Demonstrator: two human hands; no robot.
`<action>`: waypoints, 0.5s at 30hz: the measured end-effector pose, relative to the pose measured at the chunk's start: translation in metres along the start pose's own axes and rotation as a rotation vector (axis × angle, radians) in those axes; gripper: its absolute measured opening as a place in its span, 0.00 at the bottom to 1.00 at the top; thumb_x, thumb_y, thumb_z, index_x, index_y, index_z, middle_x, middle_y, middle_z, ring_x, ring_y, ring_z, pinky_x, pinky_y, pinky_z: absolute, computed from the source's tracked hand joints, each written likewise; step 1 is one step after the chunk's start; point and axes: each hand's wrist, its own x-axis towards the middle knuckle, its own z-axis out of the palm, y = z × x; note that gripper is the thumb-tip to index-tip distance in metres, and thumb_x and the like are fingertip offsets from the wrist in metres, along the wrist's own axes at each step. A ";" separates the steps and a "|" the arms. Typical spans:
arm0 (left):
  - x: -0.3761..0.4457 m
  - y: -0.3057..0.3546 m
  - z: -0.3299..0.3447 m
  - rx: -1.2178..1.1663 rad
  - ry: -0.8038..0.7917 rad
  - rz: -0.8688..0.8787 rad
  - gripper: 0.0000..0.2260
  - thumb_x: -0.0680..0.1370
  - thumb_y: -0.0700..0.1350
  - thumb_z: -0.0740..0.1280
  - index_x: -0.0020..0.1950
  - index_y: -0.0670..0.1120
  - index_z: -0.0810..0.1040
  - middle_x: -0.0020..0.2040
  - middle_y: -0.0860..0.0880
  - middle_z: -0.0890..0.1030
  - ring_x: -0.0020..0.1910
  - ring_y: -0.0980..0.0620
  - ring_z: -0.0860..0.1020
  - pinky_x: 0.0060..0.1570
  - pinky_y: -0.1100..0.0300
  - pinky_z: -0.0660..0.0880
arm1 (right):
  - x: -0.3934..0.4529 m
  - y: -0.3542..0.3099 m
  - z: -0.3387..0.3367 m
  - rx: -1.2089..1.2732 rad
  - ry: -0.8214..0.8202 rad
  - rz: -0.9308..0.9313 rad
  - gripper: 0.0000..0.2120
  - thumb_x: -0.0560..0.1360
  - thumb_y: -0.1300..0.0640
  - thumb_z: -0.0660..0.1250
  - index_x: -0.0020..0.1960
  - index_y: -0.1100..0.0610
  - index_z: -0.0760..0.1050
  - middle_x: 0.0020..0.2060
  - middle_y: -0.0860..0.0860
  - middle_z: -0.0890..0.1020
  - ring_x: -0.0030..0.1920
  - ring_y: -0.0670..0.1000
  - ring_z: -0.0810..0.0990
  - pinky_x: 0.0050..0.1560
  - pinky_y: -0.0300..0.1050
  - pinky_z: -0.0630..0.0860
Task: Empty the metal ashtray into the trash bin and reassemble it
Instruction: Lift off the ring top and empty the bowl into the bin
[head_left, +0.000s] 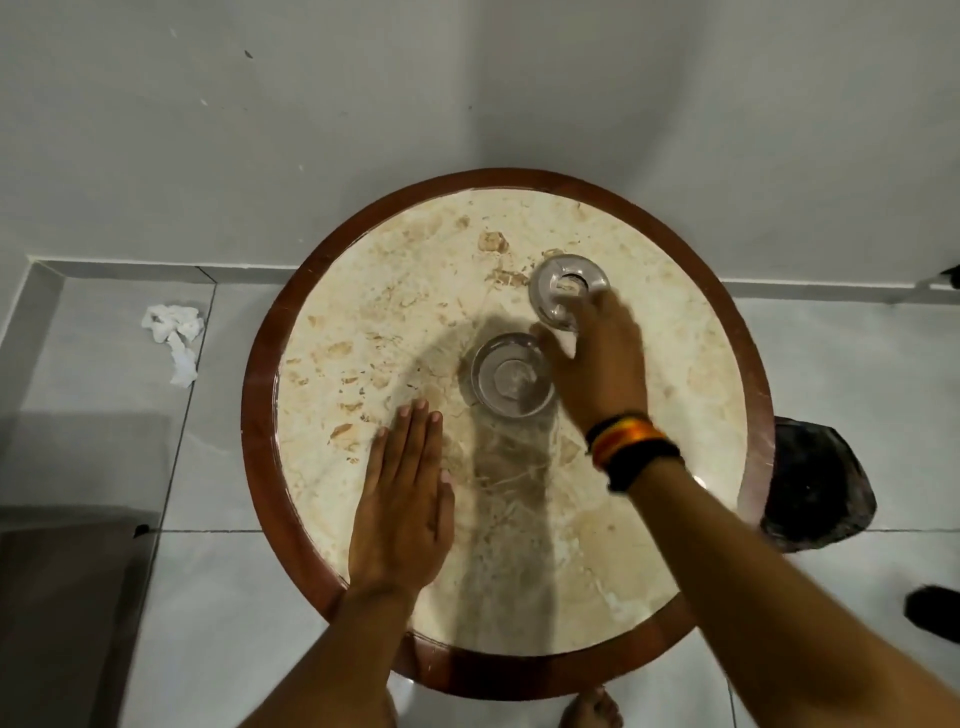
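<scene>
The metal ashtray lies in two parts on a round marble table (363, 291). Its bowl (511, 376) sits near the middle, open side up. The ring-shaped lid (566, 288) is just beyond it, to the right, and looks slightly tilted. My right hand (597, 364) reaches over from the right with its fingers on the near edge of the lid, thumb beside the bowl's rim. My left hand (402, 499) rests flat on the marble, fingers together, left of the bowl and apart from it.
A trash bin with a black liner (821, 483) stands on the floor past the table's right edge. Crumpled white tissue (174, 335) lies on the grey tiles at left. A dark box (67, 571) stands at lower left. Bare toes (592, 709) show below the table.
</scene>
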 end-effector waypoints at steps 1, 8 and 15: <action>0.000 0.001 -0.001 -0.005 0.003 -0.002 0.27 0.86 0.49 0.50 0.85 0.42 0.58 0.87 0.44 0.57 0.87 0.47 0.52 0.83 0.42 0.55 | -0.024 -0.007 -0.003 0.006 -0.040 -0.031 0.15 0.79 0.46 0.66 0.63 0.50 0.78 0.55 0.53 0.83 0.52 0.52 0.80 0.56 0.49 0.78; -0.001 0.002 -0.003 0.037 -0.028 0.028 0.28 0.87 0.49 0.50 0.86 0.43 0.55 0.87 0.44 0.54 0.87 0.49 0.49 0.85 0.44 0.50 | -0.090 0.012 0.038 -0.235 -0.174 -0.178 0.10 0.79 0.54 0.61 0.53 0.50 0.81 0.43 0.50 0.85 0.40 0.57 0.84 0.33 0.45 0.71; 0.005 0.010 0.001 0.072 -0.057 0.152 0.28 0.86 0.49 0.50 0.86 0.41 0.54 0.87 0.43 0.55 0.87 0.48 0.50 0.84 0.41 0.51 | -0.123 0.070 -0.011 -0.140 0.049 -0.222 0.09 0.75 0.58 0.70 0.53 0.48 0.81 0.38 0.48 0.83 0.33 0.53 0.82 0.27 0.46 0.76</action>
